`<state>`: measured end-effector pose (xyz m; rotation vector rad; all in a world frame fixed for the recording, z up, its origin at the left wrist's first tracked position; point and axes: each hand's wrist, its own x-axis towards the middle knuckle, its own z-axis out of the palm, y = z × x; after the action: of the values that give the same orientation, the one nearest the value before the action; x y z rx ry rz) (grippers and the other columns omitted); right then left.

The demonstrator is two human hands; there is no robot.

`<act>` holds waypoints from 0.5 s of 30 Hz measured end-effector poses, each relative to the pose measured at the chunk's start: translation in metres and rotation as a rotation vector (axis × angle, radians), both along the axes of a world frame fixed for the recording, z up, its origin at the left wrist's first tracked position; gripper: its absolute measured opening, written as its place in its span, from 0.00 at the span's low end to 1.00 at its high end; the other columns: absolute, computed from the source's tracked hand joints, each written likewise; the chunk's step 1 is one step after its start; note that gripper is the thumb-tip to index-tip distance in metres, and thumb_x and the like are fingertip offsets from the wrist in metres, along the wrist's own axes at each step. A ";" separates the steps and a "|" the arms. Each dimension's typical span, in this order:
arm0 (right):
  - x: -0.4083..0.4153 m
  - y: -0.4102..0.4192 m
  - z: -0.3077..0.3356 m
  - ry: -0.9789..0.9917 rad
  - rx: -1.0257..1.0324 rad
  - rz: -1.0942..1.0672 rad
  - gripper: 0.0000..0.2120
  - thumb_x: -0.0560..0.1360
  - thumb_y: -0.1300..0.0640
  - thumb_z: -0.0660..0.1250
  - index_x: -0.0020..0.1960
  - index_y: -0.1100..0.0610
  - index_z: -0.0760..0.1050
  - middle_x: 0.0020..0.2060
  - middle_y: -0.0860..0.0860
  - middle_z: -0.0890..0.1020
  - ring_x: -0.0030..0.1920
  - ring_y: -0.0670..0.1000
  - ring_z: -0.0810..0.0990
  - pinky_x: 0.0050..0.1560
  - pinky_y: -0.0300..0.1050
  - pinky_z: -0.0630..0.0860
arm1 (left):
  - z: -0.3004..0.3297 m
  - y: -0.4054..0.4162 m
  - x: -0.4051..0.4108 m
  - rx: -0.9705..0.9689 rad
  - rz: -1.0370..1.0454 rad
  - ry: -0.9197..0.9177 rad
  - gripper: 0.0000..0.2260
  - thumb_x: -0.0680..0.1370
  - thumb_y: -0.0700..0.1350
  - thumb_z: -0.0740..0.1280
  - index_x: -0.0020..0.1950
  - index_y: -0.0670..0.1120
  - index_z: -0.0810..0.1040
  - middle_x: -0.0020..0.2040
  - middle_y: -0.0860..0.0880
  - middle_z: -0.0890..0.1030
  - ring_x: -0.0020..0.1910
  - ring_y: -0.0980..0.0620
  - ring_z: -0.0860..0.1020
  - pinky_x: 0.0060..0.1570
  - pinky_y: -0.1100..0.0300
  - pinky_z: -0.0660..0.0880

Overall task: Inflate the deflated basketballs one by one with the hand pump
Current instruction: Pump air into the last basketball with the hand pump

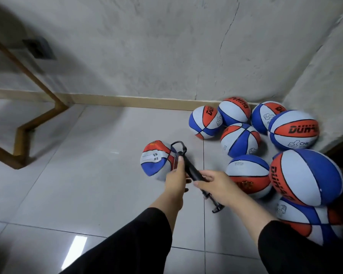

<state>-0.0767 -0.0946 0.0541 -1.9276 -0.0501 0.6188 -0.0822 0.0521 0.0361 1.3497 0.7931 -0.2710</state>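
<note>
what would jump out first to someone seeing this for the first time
First, the heap of red, white and blue basketballs crowded into the right corner against the wall. Next, one ball lying apart on the tiled floor in the middle, its surface looking partly caved in. Just in front of it, the left hand and the right hand both hold a black hand pump, whose hose loops toward that ball.

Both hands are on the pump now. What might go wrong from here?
The ball on the hose sits loose on smooth tile, unheld, so it may roll and tug the needle out. Both the left hand and right hand grip the pump mid-air, unbraced, so strokes may wobble.
</note>
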 end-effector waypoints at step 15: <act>-0.059 0.005 -0.018 0.329 0.385 -0.803 0.21 0.83 0.41 0.61 0.52 0.60 0.77 0.38 0.58 0.77 0.30 0.52 0.73 0.30 0.46 0.76 | 0.014 -0.029 0.001 -0.082 0.287 -0.051 0.12 0.83 0.52 0.66 0.59 0.44 0.73 0.39 0.43 0.80 0.39 0.48 0.79 0.42 0.55 0.76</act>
<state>-0.1352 -0.0896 0.0358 -1.2956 0.7266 0.3299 -0.0807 0.0226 0.0503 1.1448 0.9113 -0.0426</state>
